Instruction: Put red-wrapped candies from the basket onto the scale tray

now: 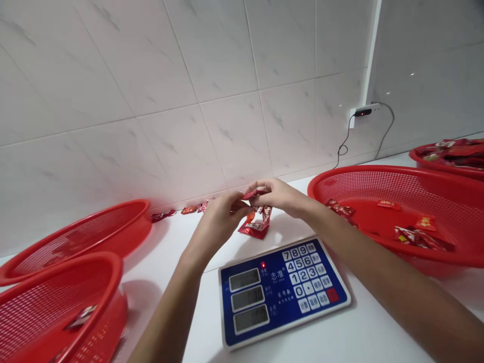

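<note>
My left hand (221, 214) and my right hand (278, 194) meet above the white counter, behind a blue-faced digital scale (283, 290). Both pinch the top of a small bunch of red snack packets (256, 222), which hangs down from the fingers. The lowest packet touches or nearly touches the scale's white platform. The scale's three displays are lit, and a red light glows beside them.
Two red mesh baskets sit at the left (79, 234) (56, 302), the nearer holding a packet. A large red basket (401, 181) at the right holds several packets; another (449, 156) stands behind it. Loose packets (189, 208) lie by the tiled wall. A cable (346, 143) runs from a wall plug.
</note>
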Demonstrator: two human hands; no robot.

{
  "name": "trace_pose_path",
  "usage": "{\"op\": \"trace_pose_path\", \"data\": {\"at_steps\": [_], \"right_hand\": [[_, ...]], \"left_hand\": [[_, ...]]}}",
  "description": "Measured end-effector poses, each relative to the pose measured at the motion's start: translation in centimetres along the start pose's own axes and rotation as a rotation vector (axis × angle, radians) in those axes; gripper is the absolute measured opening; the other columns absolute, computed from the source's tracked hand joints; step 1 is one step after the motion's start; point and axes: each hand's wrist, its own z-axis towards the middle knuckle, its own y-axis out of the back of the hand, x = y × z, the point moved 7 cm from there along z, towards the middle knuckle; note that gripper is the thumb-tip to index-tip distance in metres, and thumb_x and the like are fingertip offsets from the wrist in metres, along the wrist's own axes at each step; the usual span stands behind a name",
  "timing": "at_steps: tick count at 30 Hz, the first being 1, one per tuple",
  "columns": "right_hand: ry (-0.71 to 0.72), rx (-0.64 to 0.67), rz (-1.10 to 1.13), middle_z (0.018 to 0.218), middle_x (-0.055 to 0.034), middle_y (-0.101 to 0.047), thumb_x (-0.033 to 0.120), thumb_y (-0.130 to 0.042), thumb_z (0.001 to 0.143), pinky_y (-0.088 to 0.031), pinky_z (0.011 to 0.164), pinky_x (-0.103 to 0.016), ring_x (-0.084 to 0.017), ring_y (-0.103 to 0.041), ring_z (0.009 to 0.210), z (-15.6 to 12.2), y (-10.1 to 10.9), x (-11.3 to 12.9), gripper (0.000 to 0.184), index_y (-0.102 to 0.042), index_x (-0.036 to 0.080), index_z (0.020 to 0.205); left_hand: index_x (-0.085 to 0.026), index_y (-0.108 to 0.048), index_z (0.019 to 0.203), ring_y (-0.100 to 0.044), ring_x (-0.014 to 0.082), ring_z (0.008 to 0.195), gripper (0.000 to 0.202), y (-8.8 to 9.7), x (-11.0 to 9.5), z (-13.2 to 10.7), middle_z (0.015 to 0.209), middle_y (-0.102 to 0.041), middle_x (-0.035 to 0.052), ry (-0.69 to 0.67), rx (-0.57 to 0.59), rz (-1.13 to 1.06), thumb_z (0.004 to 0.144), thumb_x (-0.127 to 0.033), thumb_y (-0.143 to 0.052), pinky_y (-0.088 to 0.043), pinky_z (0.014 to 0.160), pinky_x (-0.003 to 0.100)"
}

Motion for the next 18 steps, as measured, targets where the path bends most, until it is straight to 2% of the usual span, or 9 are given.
{"op": "trace_pose_path", "data": {"at_steps": [1, 3, 6, 9, 13, 15, 18], "right_hand": [[-0.018, 0.025, -0.002, 0.077, -0.0023, -0.065, 0.001, -0.064, 0.073, -0.049, 0.063, -0.022, -0.011, -0.061, 0.069, 0.0, 0.3, -0.6, 0.017, -0.063, 0.016, 0.082], [-0.023, 0.041, -0.011, 0.08, -0.0024, -0.066, 0.003, -0.065, 0.074, -0.049, 0.066, -0.023, -0.011, -0.062, 0.071, -0.3, 1.2, -1.0, 0.017, -0.065, 0.016, 0.085], [-0.008, -0.028, -0.014, 0.077, -0.0016, -0.065, 0.007, -0.066, 0.078, -0.049, 0.059, -0.024, -0.011, -0.059, 0.064, -1.2, 2.7, -0.4, 0.015, -0.065, 0.016, 0.09], [0.052, -0.092, 0.016, 0.076, -0.0008, -0.063, 0.009, -0.064, 0.081, -0.046, 0.051, -0.023, -0.01, -0.057, 0.06, -1.9, 3.1, 0.9, 0.012, -0.063, 0.016, 0.091], [0.179, -0.171, 0.171, 0.091, -0.0009, -0.063, 0.013, -0.059, 0.088, -0.047, 0.053, -0.02, -0.01, -0.06, 0.073, -2.4, 2.5, 2.0, 0.013, -0.059, 0.019, 0.1], [0.221, -0.222, 0.217, 0.103, -0.0018, -0.062, 0.015, -0.057, 0.09, -0.049, 0.061, -0.021, -0.011, -0.061, 0.089, -2.4, 2.2, 1.9, 0.012, -0.057, 0.02, 0.101], [0.261, -0.278, 0.208, 0.112, -0.0022, -0.06, 0.018, -0.055, 0.091, -0.052, 0.074, -0.025, -0.014, -0.058, 0.104, -2.3, 2.2, 1.7, 0.01, -0.055, 0.022, 0.101]], "left_hand": [[-0.019, -0.067, 0.083, -0.067, 0.0197, 0.071, 0.012, -0.2, 0.3, 0.1, 0.078, -0.073, 0.0022, -0.001, 0.043, 0.053, 0.083, -0.027, -0.058, -0.047, 0.062, 0.029], [-0.02, -0.069, 0.081, -0.064, 0.0184, 0.067, 0.013, 0.1, 0.6, 0.1, 0.074, -0.072, 0.0012, 0.001, 0.056, 0.116, 0.082, -0.027, -0.058, -0.045, 0.059, 0.028], [-0.022, -0.072, 0.09, -0.067, 0.019, 0.076, 0.016, 1.5, 0.1, -0.1, 0.084, -0.074, 0.0029, 0.016, -0.048, 0.078, 0.082, -0.03, -0.062, -0.049, 0.066, 0.03], [-0.023, -0.071, 0.101, -0.069, 0.0197, 0.084, 0.024, 2.3, -1.2, -0.7, 0.09, -0.075, 0.004, -0.02, -0.167, -0.027, 0.082, -0.038, -0.066, -0.054, 0.074, 0.031], [-0.022, -0.064, 0.114, -0.069, 0.0193, 0.089, 0.039, 0.7, -3.0, -1.1, 0.095, -0.073, 0.005, -0.093, -0.15, -0.123, 0.081, -0.042, -0.07, -0.058, 0.073, 0.028], [-0.021, -0.062, 0.113, -0.07, 0.0183, 0.086, 0.037, -0.1, -3.6, -1.2, 0.094, -0.072, 0.0051, -0.125, -0.153, -0.113, 0.082, -0.041, -0.07, -0.058, 0.068, 0.025], [-0.02, -0.062, 0.11, -0.07, 0.0164, 0.079, 0.032, -0.3, -4.3, -1.5, 0.089, -0.071, 0.0041, -0.159, -0.208, -0.045, 0.085, -0.037, -0.068, -0.057, 0.062, 0.022]]}}
